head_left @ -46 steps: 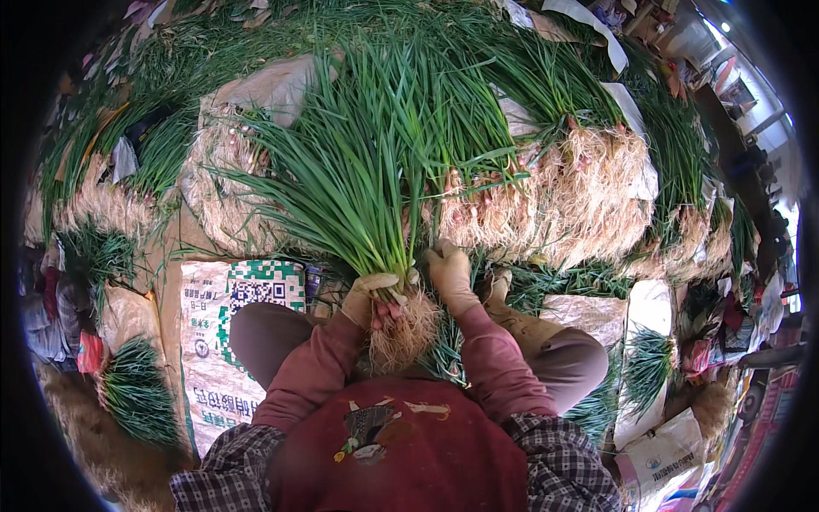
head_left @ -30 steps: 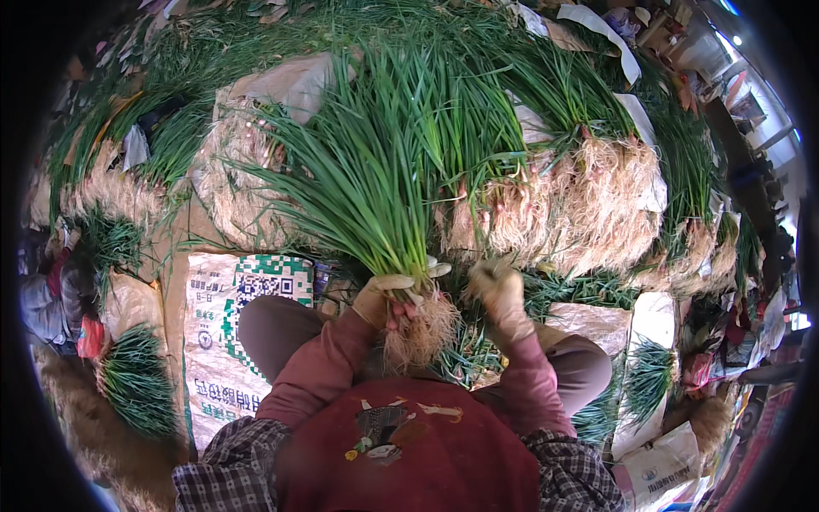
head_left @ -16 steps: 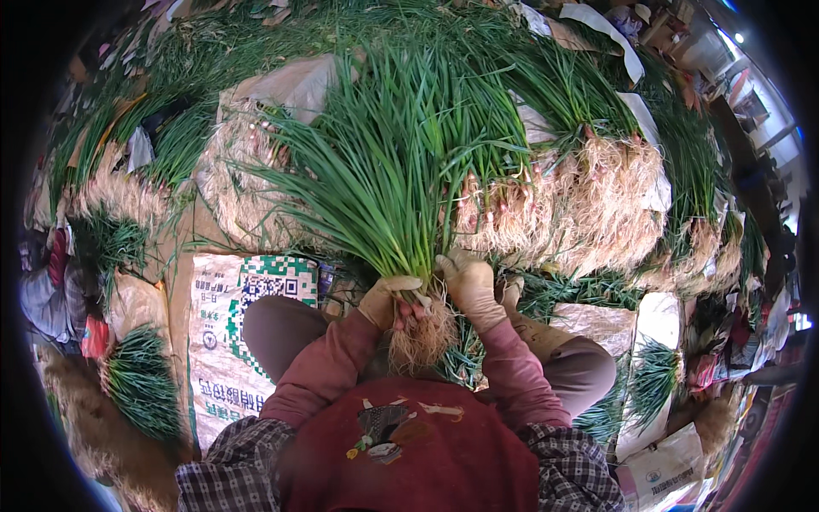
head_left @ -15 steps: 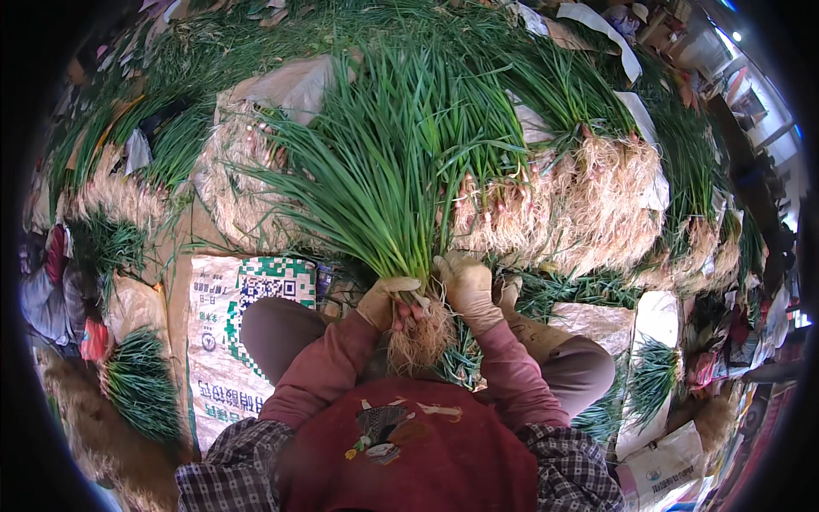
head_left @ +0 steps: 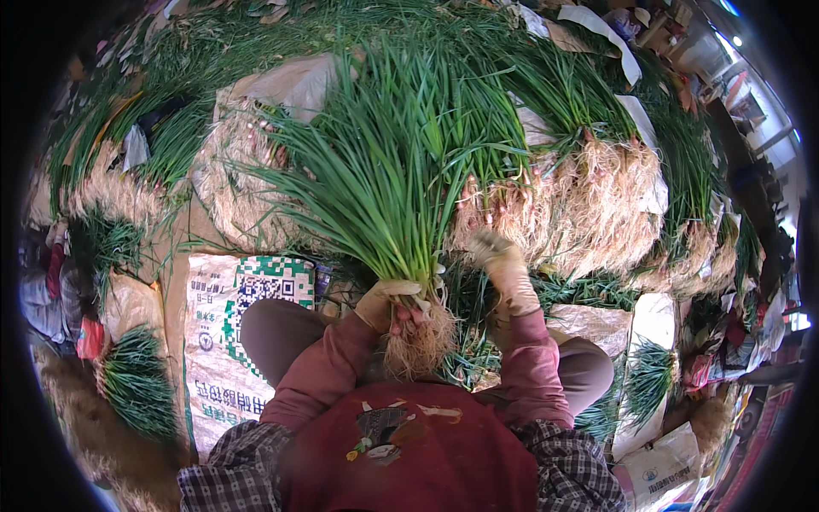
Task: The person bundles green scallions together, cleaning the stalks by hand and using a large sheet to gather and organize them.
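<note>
My gloved left hand point(head_left: 386, 305) is closed around a bunch of spring onions point(head_left: 388, 226) in front of my chest. Their long green leaves fan away from me, while the reddish bulbs and pale stringy roots point(head_left: 418, 341) hang below the grip, toward my body. My gloved right hand point(head_left: 502, 263) is apart from the bunch, to its right, close to the near edge of a row of spring onions point(head_left: 563, 205) lying roots toward me. Blur and the angle hide whether its fingers hold anything.
Printed white sacking point(head_left: 209, 341) lies left of my folded legs. Tied green bundles point(head_left: 141, 380) rest at the left, and another bundle point(head_left: 650, 375) at the right. More onion plants point(head_left: 256, 30) cover the far floor. A person's hand point(head_left: 58, 232) shows at the far left.
My right hand has left the bunch and moved to the right, toward the row of roots. My left hand keeps its hold in nearly the same place.
</note>
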`<state>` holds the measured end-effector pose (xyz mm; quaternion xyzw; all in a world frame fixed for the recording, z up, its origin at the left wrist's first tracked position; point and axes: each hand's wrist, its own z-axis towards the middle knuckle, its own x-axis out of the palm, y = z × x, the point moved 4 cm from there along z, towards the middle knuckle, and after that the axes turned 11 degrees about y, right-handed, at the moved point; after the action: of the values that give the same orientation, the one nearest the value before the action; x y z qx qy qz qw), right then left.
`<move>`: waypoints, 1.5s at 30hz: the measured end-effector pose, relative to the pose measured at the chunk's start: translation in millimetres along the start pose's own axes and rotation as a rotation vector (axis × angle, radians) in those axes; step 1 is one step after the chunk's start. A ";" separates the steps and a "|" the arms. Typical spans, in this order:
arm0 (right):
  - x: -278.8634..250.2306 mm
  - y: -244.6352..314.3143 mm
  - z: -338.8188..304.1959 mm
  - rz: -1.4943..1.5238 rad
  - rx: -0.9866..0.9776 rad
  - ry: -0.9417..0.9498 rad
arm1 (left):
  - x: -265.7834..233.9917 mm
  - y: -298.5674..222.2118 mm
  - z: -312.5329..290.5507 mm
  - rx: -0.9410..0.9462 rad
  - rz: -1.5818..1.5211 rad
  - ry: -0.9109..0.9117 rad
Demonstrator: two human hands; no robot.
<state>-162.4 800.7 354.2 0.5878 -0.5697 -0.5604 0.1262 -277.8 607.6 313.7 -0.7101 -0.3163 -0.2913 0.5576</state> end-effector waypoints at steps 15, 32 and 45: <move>7.6 -37.5 -6.2 -0.647 -0.071 0.187 | 30.9 -34.8 0.5 0.319 -0.208 0.305; -32.9 -1.6 76.9 -0.481 -0.164 -0.505 | -12.6 -51.1 -22.1 0.363 -0.239 0.135; -39.9 52.3 120.8 0.808 -0.314 -0.143 | 15.4 -133.6 -73.0 0.768 0.042 0.814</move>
<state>-275.9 875.7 374.7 0.2514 -0.6690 -0.5850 0.3833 -375.9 562.0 421.9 -0.2923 -0.1444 -0.3946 0.8591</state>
